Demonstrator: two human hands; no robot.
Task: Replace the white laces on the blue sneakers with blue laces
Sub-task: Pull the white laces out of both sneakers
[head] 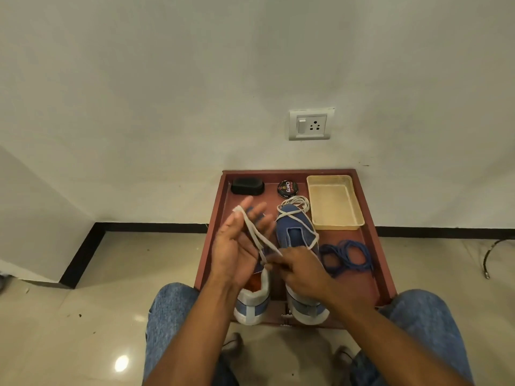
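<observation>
Two blue sneakers stand side by side on a reddish-brown table (381, 263). My hands mostly hide the left sneaker (252, 302). The right sneaker (295, 227) has a loose white lace (299, 203) draped over its toe. My left hand (237, 246) is raised over the left sneaker with its fingers spread, and another white lace (253, 232) is looped over them. My right hand (298, 271) pinches that lace's lower part near the left sneaker's opening. A bundle of blue laces (347, 256) lies on the table right of the right sneaker.
At the table's back stand a black brush (247, 186), a round shoe polish tin (288, 188) and a cream plastic tray (334, 201). A wall with a socket (310, 124) rises behind. My knees in jeans flank the table's front edge.
</observation>
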